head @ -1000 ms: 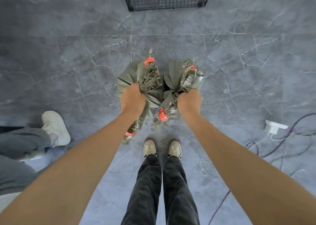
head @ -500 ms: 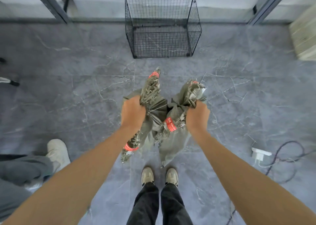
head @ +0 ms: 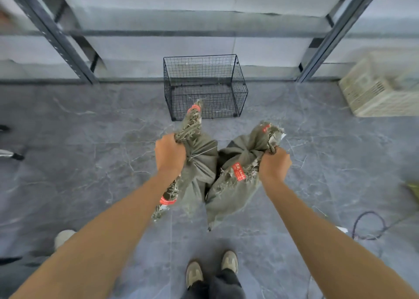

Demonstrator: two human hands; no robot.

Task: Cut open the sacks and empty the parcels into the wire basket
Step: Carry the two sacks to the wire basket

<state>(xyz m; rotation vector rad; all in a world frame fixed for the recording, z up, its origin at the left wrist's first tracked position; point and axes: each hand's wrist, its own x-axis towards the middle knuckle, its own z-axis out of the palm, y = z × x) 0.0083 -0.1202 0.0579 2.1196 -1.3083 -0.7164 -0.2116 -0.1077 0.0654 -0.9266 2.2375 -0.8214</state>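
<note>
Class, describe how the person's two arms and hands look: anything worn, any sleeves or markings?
Both forearms are bare right down the frame: no sleeves show. The left hand and right hand wear no gloves. No watch, bracelet or ring can be seen, and no markings.

Olive-green sacks (red labels), black wire basket, grey marbled floor

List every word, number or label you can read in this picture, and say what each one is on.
No text here can be read.
Red label on the right sack: light printed characters, too blurred to read.
Red band on the left sack's lower tail: marks on it, too blurred to read.
Red bands near both sack tops: too small to tell.
Wire basket: no text visible.
</note>
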